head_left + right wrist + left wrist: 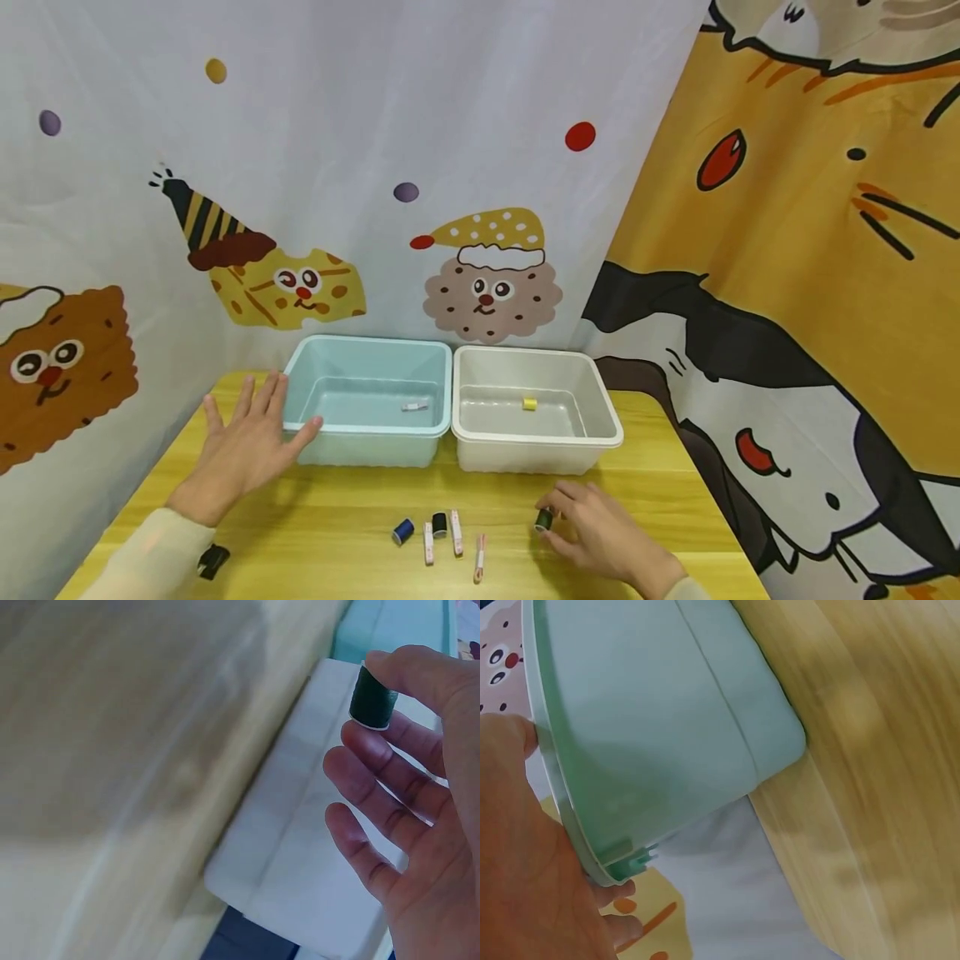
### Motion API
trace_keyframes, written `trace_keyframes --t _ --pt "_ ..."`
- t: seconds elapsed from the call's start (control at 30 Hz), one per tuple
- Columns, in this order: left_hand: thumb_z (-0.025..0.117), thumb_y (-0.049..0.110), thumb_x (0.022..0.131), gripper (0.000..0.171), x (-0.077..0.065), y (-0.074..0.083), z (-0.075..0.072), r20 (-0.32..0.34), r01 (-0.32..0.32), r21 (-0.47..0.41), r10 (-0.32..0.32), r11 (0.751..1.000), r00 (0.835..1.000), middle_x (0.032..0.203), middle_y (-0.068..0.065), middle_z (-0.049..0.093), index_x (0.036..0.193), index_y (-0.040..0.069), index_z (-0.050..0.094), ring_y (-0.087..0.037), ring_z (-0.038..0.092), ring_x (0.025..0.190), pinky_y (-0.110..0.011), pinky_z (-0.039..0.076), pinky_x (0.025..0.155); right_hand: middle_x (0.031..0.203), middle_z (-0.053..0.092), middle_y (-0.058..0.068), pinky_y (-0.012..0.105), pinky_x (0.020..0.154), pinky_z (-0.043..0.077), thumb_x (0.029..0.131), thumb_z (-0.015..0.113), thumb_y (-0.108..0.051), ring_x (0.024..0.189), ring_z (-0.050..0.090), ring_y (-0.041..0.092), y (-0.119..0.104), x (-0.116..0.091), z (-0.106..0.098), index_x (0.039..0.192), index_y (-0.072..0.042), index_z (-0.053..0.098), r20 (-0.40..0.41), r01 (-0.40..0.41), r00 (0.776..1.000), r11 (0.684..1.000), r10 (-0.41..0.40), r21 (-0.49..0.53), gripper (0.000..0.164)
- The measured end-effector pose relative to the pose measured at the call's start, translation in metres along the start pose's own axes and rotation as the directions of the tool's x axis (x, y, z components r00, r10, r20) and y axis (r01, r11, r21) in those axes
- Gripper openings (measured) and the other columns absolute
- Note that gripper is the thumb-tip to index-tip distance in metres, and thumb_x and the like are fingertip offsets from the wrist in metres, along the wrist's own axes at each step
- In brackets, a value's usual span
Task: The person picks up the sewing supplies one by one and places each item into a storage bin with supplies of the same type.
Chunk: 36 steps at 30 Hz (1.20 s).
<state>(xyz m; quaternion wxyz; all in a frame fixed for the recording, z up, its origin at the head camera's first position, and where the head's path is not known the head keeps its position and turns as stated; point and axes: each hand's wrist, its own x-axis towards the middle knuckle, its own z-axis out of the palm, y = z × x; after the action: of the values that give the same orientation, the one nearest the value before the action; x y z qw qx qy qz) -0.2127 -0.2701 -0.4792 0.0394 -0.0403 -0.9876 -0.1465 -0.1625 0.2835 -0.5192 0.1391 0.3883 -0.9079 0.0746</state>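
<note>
My right hand [600, 533] pinches a dark green thread spool [373, 699] between thumb and fingertips, in front of the white bin [536, 454]. The other fingers spread loosely in the right wrist view. My left hand [251, 437] lies with straight, spread fingers at the left rim of the light blue bin [367, 450]; its thumb is by the front rim. On the table between the hands are a blue thread spool [403, 532], a black thread spool [439, 524], two whitish folded strips, one of them a pale strip [457, 533], and a pink bundle [480, 558].
A yellow thread spool [529, 404] lies inside the white bin. The blue bin contains a small whitish strip [414, 407]. Both bins stand side by side at the back of the wooden table [337, 517], before a printed curtain [360, 108]. A black object [213, 562] is beside the left sleeve.
</note>
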Motion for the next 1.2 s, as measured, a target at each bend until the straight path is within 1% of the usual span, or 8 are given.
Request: trace_keyframes --t 0.1,0.27,0.37,0.47,0.6,0.8,0.97,1.2 --pt "0.039 0.084 0.114 0.117 0.0 0.0 0.0 0.011 -0.005 0.007 0.005 1.0 1.0 0.192 -0.035 0.013 0.183 -0.009 0.017 -0.067 0.007 0.176 -0.1 -0.012 0.125 0.11 0.072 -0.017 0.035 0.086 0.064 0.093 0.099 -0.032 0.098 0.069 0.003 0.001 0.006 -0.004 0.119 -0.023 0.081 -0.029 0.01 1.0 1.0 -0.01 -0.017 0.033" --pt "0.039 0.081 0.116 0.115 -0.001 0.0 0.001 0.041 -0.007 -0.026 0.008 1.0 0.999 0.193 -0.034 0.01 0.183 -0.008 0.015 -0.068 0.005 0.176 -0.099 -0.013 0.126 0.108 0.072 -0.016 0.031 0.083 0.061 0.091 0.101 -0.031 0.096 0.067 0.001 0.003 0.017 -0.016 0.116 -0.024 0.08 -0.053 0.019 0.998 1.0 -0.019 -0.003 0.033" --pt "0.04 0.083 0.114 0.117 -0.002 0.0 0.002 0.042 0.003 -0.038 -0.001 0.999 0.999 0.193 -0.034 0.009 0.183 -0.008 0.014 -0.068 0.005 0.176 -0.099 -0.012 0.126 0.104 0.071 -0.017 0.029 0.082 0.059 0.092 0.101 -0.03 0.092 0.066 0.0 0.004 0.028 -0.026 0.115 -0.025 0.08 -0.066 0.036 0.997 0.999 -0.036 0.009 0.032" --pt "0.041 0.086 0.112 0.121 -0.003 0.0 0.002 0.037 0.013 -0.037 -0.012 0.999 0.999 0.193 -0.034 0.009 0.183 -0.008 0.013 -0.067 0.005 0.177 -0.099 -0.012 0.126 0.103 0.073 -0.016 0.03 0.082 0.061 0.094 0.1 -0.031 0.09 0.069 0.003 0.005 0.041 -0.037 0.116 -0.024 0.08 -0.072 0.054 0.996 0.998 -0.052 0.022 0.03" --pt "0.042 0.088 0.111 0.123 -0.002 0.0 0.001 0.034 0.02 -0.03 -0.019 0.999 0.999 0.193 -0.034 0.01 0.183 -0.008 0.013 -0.067 0.005 0.177 -0.1 -0.012 0.125 0.105 0.075 -0.012 0.027 0.08 0.062 0.099 0.096 -0.031 0.09 0.072 0.006 0.006 0.057 -0.052 0.121 -0.022 0.081 -0.053 0.045 0.998 0.998 -0.043 0.052 0.028" --pt "0.042 0.089 0.111 0.124 0.0 0.002 0.002 0.037 0.022 -0.033 -0.02 0.999 0.999 0.193 -0.034 0.01 0.183 -0.008 0.013 -0.067 0.006 0.177 -0.1 -0.012 0.125 0.107 0.076 -0.011 0.026 0.081 0.065 0.101 0.095 -0.029 0.092 0.074 0.006 0.012 0.08 -0.067 0.126 -0.018 0.083 -0.033 0.055 0.998 0.996 -0.052 0.074 0.03" --pt "0.042 0.09 0.111 0.124 0.002 0.005 0.005 0.045 0.024 -0.038 -0.022 0.999 0.999 0.193 -0.033 0.009 0.184 -0.007 0.013 -0.067 0.006 0.177 -0.101 -0.013 0.124 0.114 0.079 -0.008 0.027 0.082 0.066 0.103 0.092 -0.026 0.094 0.078 0.012 0.022 0.097 -0.075 0.129 -0.018 0.081 -0.015 0.066 0.998 0.99 -0.065 0.121 0.03" --pt "0.041 0.089 0.111 0.124 0.004 0.007 0.003 0.037 0.026 -0.036 -0.025 0.999 0.999 0.193 -0.032 0.009 0.184 -0.006 0.012 -0.067 0.008 0.176 -0.1 -0.012 0.125 0.115 0.08 -0.005 0.027 0.079 0.066 0.107 0.089 -0.026 0.095 0.079 0.016 0.042 0.126 -0.077 0.132 -0.015 0.082 0.03 0.038 0.999 0.983 -0.044 0.181 0.028"
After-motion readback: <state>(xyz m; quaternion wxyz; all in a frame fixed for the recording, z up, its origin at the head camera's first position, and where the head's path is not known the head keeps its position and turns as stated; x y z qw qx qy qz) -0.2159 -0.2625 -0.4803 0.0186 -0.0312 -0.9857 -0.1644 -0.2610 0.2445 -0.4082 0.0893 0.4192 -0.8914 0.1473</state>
